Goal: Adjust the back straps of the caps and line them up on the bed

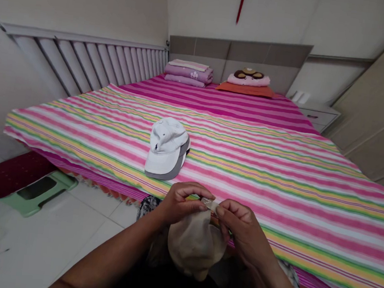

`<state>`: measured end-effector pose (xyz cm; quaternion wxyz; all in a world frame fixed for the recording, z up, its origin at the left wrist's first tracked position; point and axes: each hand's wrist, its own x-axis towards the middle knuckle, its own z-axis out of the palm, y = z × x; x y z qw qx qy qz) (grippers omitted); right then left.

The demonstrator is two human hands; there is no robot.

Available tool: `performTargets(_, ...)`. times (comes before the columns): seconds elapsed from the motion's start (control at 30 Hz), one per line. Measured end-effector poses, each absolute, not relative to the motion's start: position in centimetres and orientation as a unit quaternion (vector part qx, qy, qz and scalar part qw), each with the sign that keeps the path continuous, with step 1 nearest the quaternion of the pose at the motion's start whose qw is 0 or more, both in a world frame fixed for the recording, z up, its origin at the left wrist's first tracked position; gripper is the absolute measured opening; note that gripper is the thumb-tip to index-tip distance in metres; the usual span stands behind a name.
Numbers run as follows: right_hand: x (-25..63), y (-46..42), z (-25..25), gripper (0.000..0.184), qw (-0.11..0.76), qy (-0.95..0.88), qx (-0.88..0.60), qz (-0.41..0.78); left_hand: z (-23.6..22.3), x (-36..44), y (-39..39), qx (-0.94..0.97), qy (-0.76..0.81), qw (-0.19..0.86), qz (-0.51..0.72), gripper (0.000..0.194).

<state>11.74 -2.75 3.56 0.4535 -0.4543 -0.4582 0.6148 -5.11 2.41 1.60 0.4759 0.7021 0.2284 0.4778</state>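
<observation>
A beige cap [192, 243] hangs below my two hands, over my lap at the near edge of the bed. My left hand [185, 201] pinches one end of its pale back strap, where a row of small holes or studs shows. On the other end of the strap, my right hand [238, 221] is closed between thumb and fingers. Whether the strap's two ends are fastened together I cannot tell. Just beyond my hands, a white cap [167, 139] with a small dark logo lies on the striped sheet, stacked on a grey cap [165, 175].
The bed's striped sheet [261, 170] spreads out ahead. Folded purple bedding [189, 73] and an orange pillow [245, 89] sit by the headboard [240, 52]. A white rail [84, 57] runs along the left. A green stool [33, 197] stands on the floor, and a nightstand [316, 114] at right.
</observation>
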Motion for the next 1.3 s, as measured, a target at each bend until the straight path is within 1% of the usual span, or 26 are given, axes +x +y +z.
performTargets(0.17, 11.6, -2.6, 3.5, 0.028, 0.449, -0.464, -0.454, 0.614, 2.1, -5.1, 2.2, 0.748, 0.239, 0.411, 0.464, 0.025)
performTargets(0.27, 11.4, -2.4, 3.5, 0.027, 0.452, -0.468, -0.451, 0.610, 2.2, -4.8, 1.9, 0.748, 0.257, 0.406, 0.458, 0.025)
performTargets(0.4, 11.2, -2.3, 3.3, 0.025, 0.460, -0.460, -0.433, 0.624, 1.8, -4.4, 1.8, 0.687, 0.290, 0.451, 0.490, 0.023)
performTargets(0.57, 11.2, -2.3, 3.1, 0.021, 0.468, -0.425, -0.394, 0.668, 1.2, -4.3, 1.7, 0.640, 0.289, 0.498, 0.509, 0.023)
performTargets(0.73, 11.1, -2.3, 2.9, 0.025, 0.469, -0.419, -0.414, 0.658, 0.6, -3.7, 1.5, 0.561, 0.273, 0.606, 0.493, 0.038)
performTargets(0.8, 11.1, -2.3, 2.8, 0.025, 0.474, -0.413, -0.419, 0.655, 0.5, -3.5, 1.6, 0.535, 0.264, 0.628, 0.500, 0.047)
performTargets(0.83, 11.1, -2.2, 2.7, 0.025, 0.478, -0.410, -0.419, 0.654, 0.5, -3.4, 1.7, 0.523, 0.266, 0.634, 0.503, 0.048)
performTargets(0.87, 11.1, -2.2, 2.6, 0.024, 0.482, -0.409, -0.418, 0.652, 0.5, -3.4, 1.8, 0.513, 0.272, 0.643, 0.499, 0.045)
performTargets(0.97, 11.1, -2.1, 2.2, 0.023, 0.484, -0.417, -0.423, 0.642, 0.7, -3.6, 2.0, 0.482, 0.291, 0.696, 0.446, 0.029)
performTargets(1.0, 11.2, -2.0, 2.1, 0.022, 0.481, -0.423, -0.428, 0.638, 0.7, -3.7, 2.0, 0.470, 0.288, 0.717, 0.427, 0.029)
performTargets(1.07, 11.2, -2.0, 2.0, 0.022, 0.472, -0.436, -0.439, 0.628, 0.8, -3.8, 1.9, 0.447, 0.277, 0.750, 0.401, 0.033)
performTargets(1.17, 11.3, -2.0, 2.1, 0.023, 0.455, -0.470, -0.468, 0.595, 0.8, -3.7, 1.9, 0.434, 0.297, 0.760, 0.383, 0.032)
performTargets(1.23, 11.3, -2.1, 2.2, 0.022, 0.445, -0.504, -0.495, 0.550, 0.8, -3.6, 2.0, 0.426, 0.314, 0.756, 0.385, 0.028)
performTargets(1.3, 11.2, -2.2, 2.3, 0.020, 0.445, -0.549, -0.522, 0.477, 0.7, -3.6, 2.1, 0.417, 0.320, 0.754, 0.393, 0.028)
